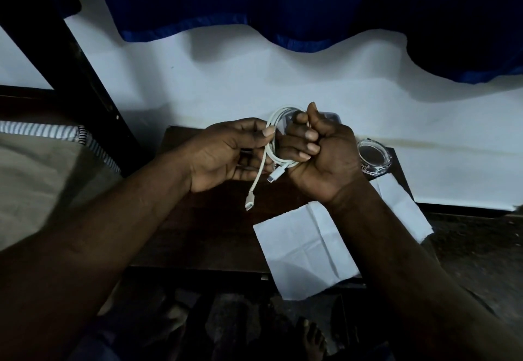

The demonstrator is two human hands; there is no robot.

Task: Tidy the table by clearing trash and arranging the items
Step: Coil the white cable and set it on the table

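A white charging cable (271,145) is looped into a coil above the small dark wooden table (203,227). My right hand (319,156) is closed around the coil's right side, palm up. My left hand (229,154) pinches the cable's left strands between thumb and fingers. Two white plug ends hang loose below the hands, one near my left wrist and one by my right palm. A creased white sheet of paper (305,247) lies on the table's near right part, under my right forearm.
A clear glass jar (373,159) stands at the table's right back corner. A grey object (331,118) sits behind my hands, mostly hidden. A white wall and blue curtain (283,6) are behind. A bed with striped cloth (42,131) lies left. Feet show below the table.
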